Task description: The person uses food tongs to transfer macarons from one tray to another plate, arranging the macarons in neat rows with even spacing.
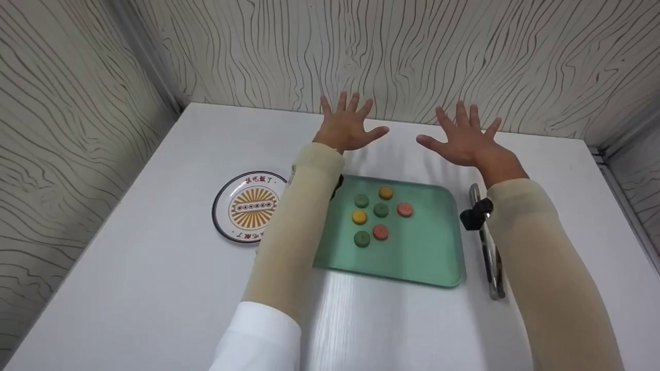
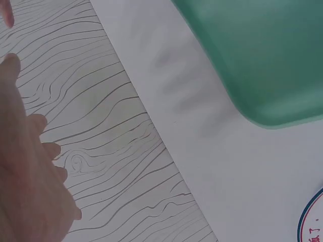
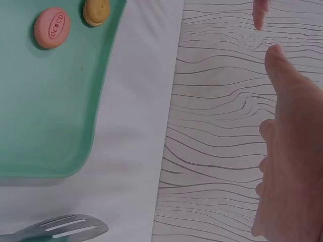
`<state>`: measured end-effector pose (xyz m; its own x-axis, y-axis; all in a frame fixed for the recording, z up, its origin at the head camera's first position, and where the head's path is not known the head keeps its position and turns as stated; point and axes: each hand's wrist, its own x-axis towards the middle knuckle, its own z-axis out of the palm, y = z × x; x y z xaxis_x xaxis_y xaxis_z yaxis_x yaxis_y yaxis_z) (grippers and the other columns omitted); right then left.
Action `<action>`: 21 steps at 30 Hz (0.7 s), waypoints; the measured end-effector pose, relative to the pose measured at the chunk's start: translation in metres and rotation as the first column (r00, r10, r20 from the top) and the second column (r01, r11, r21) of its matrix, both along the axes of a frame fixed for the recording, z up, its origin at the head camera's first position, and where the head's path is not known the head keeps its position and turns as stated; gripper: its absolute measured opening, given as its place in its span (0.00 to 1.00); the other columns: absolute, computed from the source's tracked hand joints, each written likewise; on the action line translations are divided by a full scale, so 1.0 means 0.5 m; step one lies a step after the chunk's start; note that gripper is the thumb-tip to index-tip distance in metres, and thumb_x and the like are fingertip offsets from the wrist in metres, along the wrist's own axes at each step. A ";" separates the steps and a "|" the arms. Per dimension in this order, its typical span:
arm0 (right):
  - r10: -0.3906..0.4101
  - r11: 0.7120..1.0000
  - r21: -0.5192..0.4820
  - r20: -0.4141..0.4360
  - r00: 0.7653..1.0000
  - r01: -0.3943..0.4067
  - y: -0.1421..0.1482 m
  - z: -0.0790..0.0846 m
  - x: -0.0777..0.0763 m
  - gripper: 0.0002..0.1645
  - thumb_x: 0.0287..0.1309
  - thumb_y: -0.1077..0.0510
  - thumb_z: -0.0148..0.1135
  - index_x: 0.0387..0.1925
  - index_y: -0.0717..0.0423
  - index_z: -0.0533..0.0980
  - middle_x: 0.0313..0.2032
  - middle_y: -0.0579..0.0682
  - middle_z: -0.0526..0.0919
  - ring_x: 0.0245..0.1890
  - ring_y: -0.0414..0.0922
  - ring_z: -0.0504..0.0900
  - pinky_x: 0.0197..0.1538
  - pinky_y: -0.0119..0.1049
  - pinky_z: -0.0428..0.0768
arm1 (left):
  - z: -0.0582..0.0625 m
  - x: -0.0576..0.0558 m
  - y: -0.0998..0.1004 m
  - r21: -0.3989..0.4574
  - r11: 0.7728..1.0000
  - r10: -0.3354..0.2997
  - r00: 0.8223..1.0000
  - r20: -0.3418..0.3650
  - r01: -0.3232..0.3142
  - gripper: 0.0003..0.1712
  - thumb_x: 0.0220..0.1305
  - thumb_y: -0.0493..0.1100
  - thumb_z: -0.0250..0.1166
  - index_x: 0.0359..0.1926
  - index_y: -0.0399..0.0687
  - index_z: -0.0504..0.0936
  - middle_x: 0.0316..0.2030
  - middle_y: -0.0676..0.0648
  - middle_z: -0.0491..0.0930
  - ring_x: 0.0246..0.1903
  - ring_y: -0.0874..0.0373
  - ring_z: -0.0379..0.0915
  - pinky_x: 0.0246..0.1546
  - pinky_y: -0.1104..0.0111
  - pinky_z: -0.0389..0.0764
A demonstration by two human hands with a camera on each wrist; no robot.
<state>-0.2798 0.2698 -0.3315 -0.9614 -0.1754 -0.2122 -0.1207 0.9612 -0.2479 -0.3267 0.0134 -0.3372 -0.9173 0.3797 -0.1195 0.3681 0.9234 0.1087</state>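
Note:
Both hands hover over the far side of the white table, fingers spread and straight, holding nothing. My left hand [image 1: 346, 128] is beyond the far left part of a green tray [image 1: 423, 257]. My right hand [image 1: 465, 142] is beyond the tray's far right corner. On the tray lie several macaron-like round cookies: green [image 1: 362, 238], yellow [image 1: 359, 217] and pink [image 1: 380, 232]. The pink cookie [image 3: 52, 27] in the right wrist view bears stamped letters. Slotted metal tongs [image 3: 70, 227] lie right of the tray, partly hidden by the right forearm in the head view.
Left of the tray sits a round white plate [image 1: 221, 208] with a dark rim, an orange ray pattern and red characters; the left forearm covers its right side. Wood-patterned panels [image 1: 247, 56] stand behind and beside the white table [image 1: 154, 268].

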 end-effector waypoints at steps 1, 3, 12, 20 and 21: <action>0.005 1.000 0.004 -0.001 1.000 -0.005 0.002 0.002 0.002 0.64 0.63 0.16 0.33 0.81 0.52 0.30 0.76 0.68 0.18 0.73 0.66 0.13 0.59 0.77 0.14 | 0.001 0.000 -0.001 -0.005 1.000 -0.006 1.000 0.002 0.006 0.50 0.70 0.79 0.35 0.83 0.61 0.41 0.82 0.45 0.36 0.80 0.45 0.24 0.72 0.36 0.28; 0.015 1.000 0.008 -0.006 1.000 -0.015 0.004 0.004 0.004 0.63 0.63 0.16 0.33 0.81 0.52 0.31 0.76 0.68 0.18 0.73 0.66 0.13 0.60 0.77 0.14 | 0.003 -0.001 -0.003 -0.006 1.000 -0.015 1.000 0.006 0.015 0.50 0.70 0.79 0.34 0.83 0.61 0.40 0.82 0.45 0.35 0.80 0.45 0.23 0.72 0.36 0.27; 0.064 0.996 0.065 -0.052 0.997 -0.061 0.009 0.001 0.023 0.61 0.65 0.17 0.34 0.82 0.51 0.34 0.78 0.67 0.23 0.76 0.67 0.19 0.62 0.76 0.16 | 0.013 -0.001 -0.019 0.021 0.997 -0.078 0.997 0.017 0.077 0.50 0.70 0.79 0.35 0.83 0.62 0.39 0.82 0.46 0.32 0.79 0.46 0.20 0.71 0.37 0.22; 0.117 0.987 0.118 -0.089 0.989 -0.106 0.001 -0.010 0.048 0.56 0.70 0.22 0.36 0.82 0.53 0.38 0.78 0.67 0.25 0.77 0.67 0.23 0.63 0.76 0.18 | 0.004 0.014 -0.039 -0.021 0.986 -0.166 0.986 -0.019 0.166 0.50 0.71 0.78 0.37 0.83 0.61 0.39 0.82 0.46 0.33 0.80 0.46 0.22 0.72 0.37 0.23; 0.123 0.986 0.124 -0.094 0.988 -0.111 0.000 -0.011 0.052 0.56 0.71 0.23 0.37 0.82 0.53 0.38 0.78 0.67 0.26 0.77 0.66 0.23 0.64 0.76 0.18 | 0.002 0.017 -0.043 -0.025 0.984 -0.175 0.984 -0.022 0.175 0.50 0.70 0.78 0.37 0.83 0.61 0.39 0.82 0.47 0.33 0.80 0.46 0.23 0.72 0.37 0.23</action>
